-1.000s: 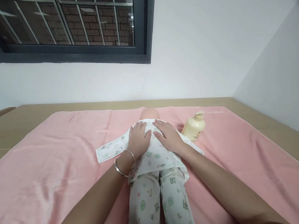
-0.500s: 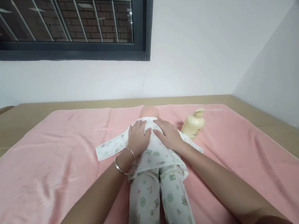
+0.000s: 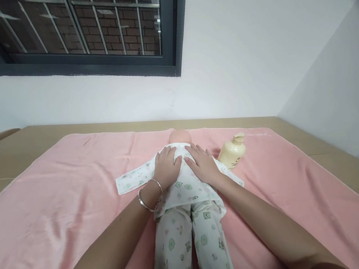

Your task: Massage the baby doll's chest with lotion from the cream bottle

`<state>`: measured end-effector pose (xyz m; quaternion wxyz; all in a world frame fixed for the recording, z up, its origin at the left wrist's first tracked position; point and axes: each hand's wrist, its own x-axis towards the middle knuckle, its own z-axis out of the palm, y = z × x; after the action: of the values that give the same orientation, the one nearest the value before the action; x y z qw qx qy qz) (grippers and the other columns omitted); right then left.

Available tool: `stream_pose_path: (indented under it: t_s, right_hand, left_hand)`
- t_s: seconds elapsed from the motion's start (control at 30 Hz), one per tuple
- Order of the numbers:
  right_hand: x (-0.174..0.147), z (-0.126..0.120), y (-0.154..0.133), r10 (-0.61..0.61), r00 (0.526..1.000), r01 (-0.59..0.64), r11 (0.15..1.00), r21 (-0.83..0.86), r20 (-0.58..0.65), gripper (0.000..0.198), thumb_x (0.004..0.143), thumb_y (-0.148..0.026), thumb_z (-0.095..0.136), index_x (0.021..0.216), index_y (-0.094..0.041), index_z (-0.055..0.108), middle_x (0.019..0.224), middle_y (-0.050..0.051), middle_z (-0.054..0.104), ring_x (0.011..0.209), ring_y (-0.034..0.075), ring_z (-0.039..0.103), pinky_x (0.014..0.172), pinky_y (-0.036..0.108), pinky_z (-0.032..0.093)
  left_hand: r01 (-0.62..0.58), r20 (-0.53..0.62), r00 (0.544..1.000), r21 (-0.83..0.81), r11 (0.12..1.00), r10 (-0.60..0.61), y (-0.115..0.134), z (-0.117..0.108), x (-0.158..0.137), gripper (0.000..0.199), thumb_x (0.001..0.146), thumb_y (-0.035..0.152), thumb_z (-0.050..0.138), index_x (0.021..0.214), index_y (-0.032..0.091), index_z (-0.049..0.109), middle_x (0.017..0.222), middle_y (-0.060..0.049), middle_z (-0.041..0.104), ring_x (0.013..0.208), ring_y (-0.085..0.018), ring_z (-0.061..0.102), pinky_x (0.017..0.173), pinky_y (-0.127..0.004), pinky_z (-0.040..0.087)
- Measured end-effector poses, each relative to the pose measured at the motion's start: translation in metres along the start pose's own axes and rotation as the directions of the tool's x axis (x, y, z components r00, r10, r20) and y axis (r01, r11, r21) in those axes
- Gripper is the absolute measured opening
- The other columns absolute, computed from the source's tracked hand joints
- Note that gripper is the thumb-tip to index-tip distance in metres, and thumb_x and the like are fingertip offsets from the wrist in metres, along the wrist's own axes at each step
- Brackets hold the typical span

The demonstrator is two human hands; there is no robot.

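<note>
A baby doll (image 3: pixel 180 136) lies stretched out on a pink blanket (image 3: pixel 85 174), its head away from me. It wears a white printed top (image 3: pixel 187 191) and matching trousers (image 3: pixel 176 242). My left hand (image 3: pixel 167 167), with a silver bangle (image 3: pixel 141 202) at the wrist, rests flat on the left side of the upper body, fingers extended. On the right side, my right hand (image 3: pixel 202 162) lies flat in the same way, thumbs close together but apart. The left sleeve (image 3: pixel 135 177) spreads out sideways; my right forearm partly covers the other sleeve.
A cream-yellow pump bottle (image 3: pixel 233 151) leans over on the blanket, right of the doll. Beneath the blanket is a tan surface (image 3: pixel 333 159) that meets a white wall (image 3: pixel 228 56). A dark-framed barred window (image 3: pixel 123 66) is above.
The whole view has shifted slightly, so things appear a little lower. Both hands stay flat on the doll's top, with no clear movement against it.
</note>
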<state>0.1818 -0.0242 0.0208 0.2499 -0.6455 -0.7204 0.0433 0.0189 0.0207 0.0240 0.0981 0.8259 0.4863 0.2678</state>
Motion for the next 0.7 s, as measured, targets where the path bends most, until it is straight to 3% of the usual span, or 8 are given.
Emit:
stream_pose_path:
  t_s: [0.23,0.33,0.43,0.57,0.7]
  right_hand:
    - [-0.003,0.012,0.009,-0.011,0.983,0.044,0.984,0.173,-0.185,0.045,0.098,-0.043,0.037,0.136,-0.024,0.053,0.149,0.007,0.046,0.142,0.024,0.035,0.116,0.052,0.020]
    - [-0.004,0.012,0.007,-0.027,0.979,0.068,0.978,0.196,-0.204,0.043,0.097,-0.039,0.040,0.134,-0.023,0.055,0.147,0.008,0.048,0.140,0.022,0.038,0.117,0.051,0.018]
    - [-0.008,0.007,-0.006,0.009,0.992,0.007,0.992,0.128,-0.126,0.047,0.098,-0.035,0.033,0.139,-0.018,0.050,0.151,0.012,0.042,0.144,0.025,0.030,0.118,0.054,0.015]
    - [-0.022,0.009,-0.030,0.098,0.995,-0.096,0.995,0.040,-0.032,0.055,0.099,-0.035,0.031,0.148,-0.012,0.036,0.158,0.018,0.023,0.148,0.033,0.015,0.115,0.059,0.019]
    - [-0.038,0.017,-0.045,-0.003,0.999,0.007,0.997,0.081,-0.054,0.060,0.094,-0.027,0.039,0.152,-0.016,0.029,0.161,0.013,0.016,0.148,0.035,0.003,0.116,0.062,0.017]
  left_hand:
    - [0.045,0.064,0.997,-0.013,0.999,-0.044,0.000,-0.001,0.000,0.047,0.097,0.037,0.034,0.138,0.017,0.044,0.151,-0.012,0.041,0.144,-0.028,0.029,0.118,-0.059,0.015]
    - [0.041,0.057,0.998,0.013,0.999,-0.042,0.004,-0.005,-0.004,0.046,0.097,0.036,0.033,0.137,0.017,0.045,0.151,-0.013,0.042,0.144,-0.029,0.030,0.117,-0.059,0.017]
    - [0.029,0.006,1.000,0.096,0.995,-0.030,0.010,-0.009,-0.009,0.044,0.098,0.032,0.031,0.135,0.014,0.047,0.146,-0.016,0.047,0.140,-0.031,0.035,0.114,-0.058,0.024]
    - [-0.029,-0.052,0.998,0.230,0.973,0.043,0.018,-0.013,-0.015,0.041,0.097,0.027,0.032,0.129,0.011,0.051,0.135,-0.018,0.055,0.134,-0.031,0.043,0.111,-0.051,0.031]
    - [-0.093,-0.024,0.994,0.275,0.957,0.104,0.025,-0.021,-0.018,0.036,0.093,0.019,0.037,0.123,0.011,0.056,0.131,-0.018,0.058,0.130,-0.031,0.048,0.109,-0.047,0.034]
